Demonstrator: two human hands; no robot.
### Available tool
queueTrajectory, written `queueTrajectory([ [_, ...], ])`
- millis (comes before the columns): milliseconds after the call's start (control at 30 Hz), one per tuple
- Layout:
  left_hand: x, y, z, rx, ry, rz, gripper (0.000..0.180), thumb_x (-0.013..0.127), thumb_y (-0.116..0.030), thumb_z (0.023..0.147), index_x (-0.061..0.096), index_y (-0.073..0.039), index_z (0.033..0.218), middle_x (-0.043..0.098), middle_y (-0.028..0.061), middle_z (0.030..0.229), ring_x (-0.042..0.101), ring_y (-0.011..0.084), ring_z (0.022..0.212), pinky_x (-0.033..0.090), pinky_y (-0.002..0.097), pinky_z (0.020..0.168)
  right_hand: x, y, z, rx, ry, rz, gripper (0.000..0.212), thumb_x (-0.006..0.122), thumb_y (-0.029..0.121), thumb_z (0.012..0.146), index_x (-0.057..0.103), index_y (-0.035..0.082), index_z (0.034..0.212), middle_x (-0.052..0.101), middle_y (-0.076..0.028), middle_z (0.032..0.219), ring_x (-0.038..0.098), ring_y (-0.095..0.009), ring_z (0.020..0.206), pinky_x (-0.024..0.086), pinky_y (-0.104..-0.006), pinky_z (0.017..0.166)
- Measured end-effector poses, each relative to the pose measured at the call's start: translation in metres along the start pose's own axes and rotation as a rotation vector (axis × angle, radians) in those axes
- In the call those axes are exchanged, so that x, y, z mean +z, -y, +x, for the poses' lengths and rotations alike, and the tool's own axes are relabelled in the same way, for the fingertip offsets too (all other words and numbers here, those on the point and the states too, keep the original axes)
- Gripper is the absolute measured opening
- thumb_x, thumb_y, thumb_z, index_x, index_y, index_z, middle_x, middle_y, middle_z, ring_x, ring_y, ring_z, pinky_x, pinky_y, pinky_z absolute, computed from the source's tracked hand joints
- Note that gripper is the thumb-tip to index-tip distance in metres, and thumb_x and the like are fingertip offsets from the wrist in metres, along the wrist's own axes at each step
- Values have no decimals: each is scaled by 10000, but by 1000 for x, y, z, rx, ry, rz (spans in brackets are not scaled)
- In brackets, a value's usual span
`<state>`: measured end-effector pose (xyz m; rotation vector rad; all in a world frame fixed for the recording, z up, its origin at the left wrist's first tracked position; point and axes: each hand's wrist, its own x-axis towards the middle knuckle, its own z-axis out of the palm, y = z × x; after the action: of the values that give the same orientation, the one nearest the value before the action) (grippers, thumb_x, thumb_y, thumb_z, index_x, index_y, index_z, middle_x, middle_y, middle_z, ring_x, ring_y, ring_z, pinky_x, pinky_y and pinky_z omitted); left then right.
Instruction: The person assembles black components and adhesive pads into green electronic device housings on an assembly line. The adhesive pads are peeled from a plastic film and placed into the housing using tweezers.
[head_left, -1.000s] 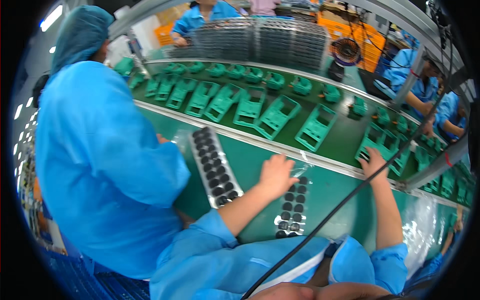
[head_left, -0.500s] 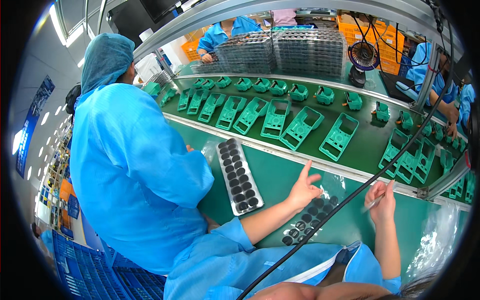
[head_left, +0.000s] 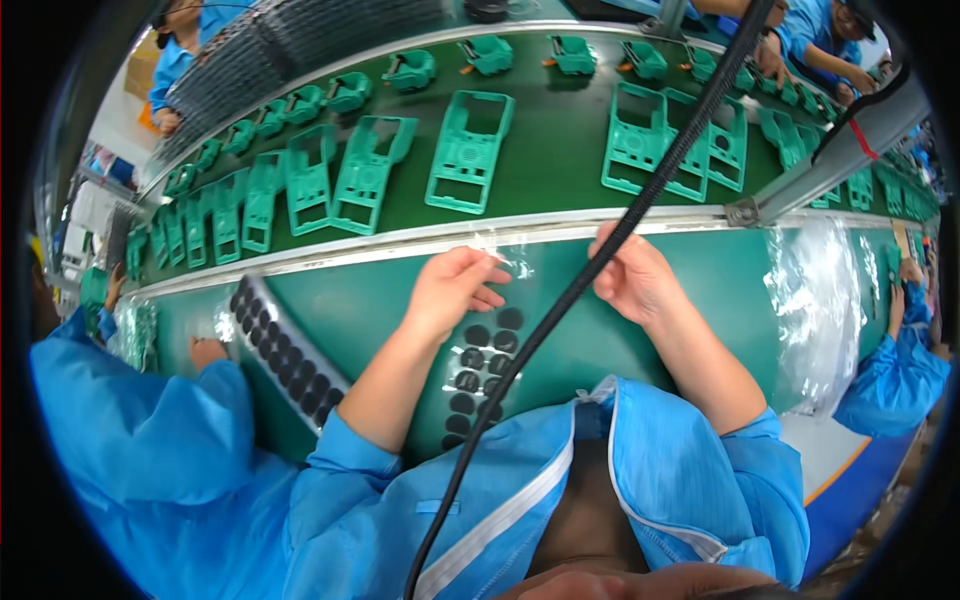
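Over the green table, my left hand [head_left: 452, 292] hovers with loosely bent fingers, some of them apart, and no held thing shows. To its right, my right hand [head_left: 638, 278] has its fingers drawn together. A black cable crosses in front of those fingertips, so what they hold cannot be made out. Below and between my hands lies a clear sheet with round black pads [head_left: 477, 335] in rows, partly behind the cable. Shiny clear film shows beside my left fingertips. Farther left, a pale tray [head_left: 330, 378] holds many more round black pads.
Beyond the metal rail [head_left: 400, 258], green plastic housings [head_left: 470, 150] and smaller green parts [head_left: 490, 55] stand in rows on a darker belt. The black cable [head_left: 560, 310] runs diagonally across. Clear plastic bags [head_left: 815, 310] lie at right. Blue-sleeved co-workers sit left, right and across.
The view has swung to the right and down. My left hand's outstretched fingers have bent, and both hands now lie closer to the rail. The right hand's fingertips have passed behind the cable.
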<state>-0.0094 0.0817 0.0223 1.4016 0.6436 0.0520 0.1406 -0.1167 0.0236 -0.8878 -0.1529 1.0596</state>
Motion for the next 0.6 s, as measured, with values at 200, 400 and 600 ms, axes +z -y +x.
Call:
queueTrajectory([
  [200, -1, 7, -6, -40, 29, -249, 395, 517, -298, 965, 524, -12, 1236, 669, 139, 937, 684, 197, 726, 551, 263, 602, 2, -23, 2, -94, 140, -164, 90, 646, 119, 877, 588, 56, 904, 668, -89, 937, 607, -102, 720, 447, -202, 533],
  [400, -10, 1, -9, -89, 318, -173, 494, 538, -240, 942, 424, -5, 1362, 679, 144, 931, 653, 124, 694, 553, 227, 608, 10, -28, -1, -199, 70, -569, 108, 635, 93, 866, 565, 36, 924, 691, -79, 857, 598, -73, 612, 403, -184, 484],
  [600, -15, 12, -9, -113, 493, -188, 496, 524, -162, 945, 384, 48, 1372, 681, 154, 999, 672, 156, 798, 542, 254, 710, 16, -29, -2, -134, 93, -565, 122, 642, 103, 870, 549, 52, 930, 688, -56, 844, 594, -75, 585, 390, -185, 474],
])
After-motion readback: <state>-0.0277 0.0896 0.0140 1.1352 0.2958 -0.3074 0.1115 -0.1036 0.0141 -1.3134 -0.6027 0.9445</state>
